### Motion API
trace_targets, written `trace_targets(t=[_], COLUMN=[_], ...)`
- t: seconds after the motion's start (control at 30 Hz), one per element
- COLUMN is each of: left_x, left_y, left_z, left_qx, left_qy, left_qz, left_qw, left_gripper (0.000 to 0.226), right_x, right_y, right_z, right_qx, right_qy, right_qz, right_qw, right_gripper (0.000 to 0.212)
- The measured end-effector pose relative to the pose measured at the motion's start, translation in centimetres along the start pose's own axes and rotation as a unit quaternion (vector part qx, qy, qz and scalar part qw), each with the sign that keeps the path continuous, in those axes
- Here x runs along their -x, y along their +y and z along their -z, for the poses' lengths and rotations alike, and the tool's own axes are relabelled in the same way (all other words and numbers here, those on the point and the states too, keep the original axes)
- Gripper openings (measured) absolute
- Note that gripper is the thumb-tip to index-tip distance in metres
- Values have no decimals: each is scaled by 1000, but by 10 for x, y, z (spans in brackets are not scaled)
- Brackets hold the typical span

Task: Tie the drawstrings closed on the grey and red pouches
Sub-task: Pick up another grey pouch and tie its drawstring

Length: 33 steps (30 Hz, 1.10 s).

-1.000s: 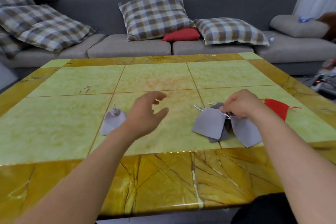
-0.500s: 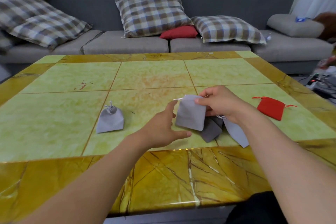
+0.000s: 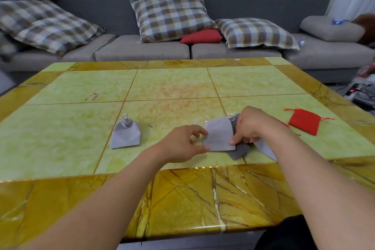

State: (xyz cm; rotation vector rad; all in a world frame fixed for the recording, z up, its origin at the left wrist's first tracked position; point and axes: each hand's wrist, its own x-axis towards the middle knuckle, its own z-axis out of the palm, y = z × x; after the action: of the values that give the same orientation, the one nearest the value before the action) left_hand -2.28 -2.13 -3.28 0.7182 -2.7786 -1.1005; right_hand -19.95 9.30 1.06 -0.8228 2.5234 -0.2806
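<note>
**Both hands on a flat grey pouch, mid-worktop**

Sofa (image 3: 142,50): grey, runs along the far side of the worktop, plaid cushions (image 3: 172,12) and one small red cushion (image 3: 200,36) on it.

Worktop (image 3: 172,87): green marble tiles, amber border. All places below are relative to the held grey pouch.

Held grey pouch (image 3: 219,135): light grey, flat, mouth open, white drawstring trailing from its top left corner. Sits near the worktop's front edge, right of centre.

Tied grey pouch (image 3: 125,134): well to the left, standing on its own, neck cinched, cord ends sticking up.

Red pouch (image 3: 304,121): well to the right, lying flat, cords loose at both sides, untied.

Darker grey pouch (image 3: 239,151): directly beneath, its lower corner sticking out. Another light grey pouch (image 3: 265,148) just right of it, mostly hidden by the right forearm.

Right hand (image 3: 251,126): fingers curled, pinching the held pouch at its lower right corner.

Left hand (image 3: 182,144): fingers part spread, thumb and fingertips touching the pouch's left edge; can't tell if it has a firm grip.
</note>
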Motion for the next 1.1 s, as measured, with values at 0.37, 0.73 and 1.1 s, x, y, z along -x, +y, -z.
trace_targets(t=[0.37, 0.73, 1.1], left_x=[2, 2, -3], left_y=[6, 11, 35], left_z=[-15, -30, 17], left_qx=[-203, -242, 530], left_qy=[-23, -87, 72], left_qz=[-64, -95, 28], left_qw=[977, 962, 845], left_gripper=[71, 61, 37], right_x=[11, -9, 25], right_y=[24, 44, -39], right_z=[28, 35, -3], right_qx=[-174, -112, -519], right_qy=[84, 331, 164], right_qz=[21, -59, 258], right_qw=[981, 935, 798], right_gripper=[32, 13, 28])
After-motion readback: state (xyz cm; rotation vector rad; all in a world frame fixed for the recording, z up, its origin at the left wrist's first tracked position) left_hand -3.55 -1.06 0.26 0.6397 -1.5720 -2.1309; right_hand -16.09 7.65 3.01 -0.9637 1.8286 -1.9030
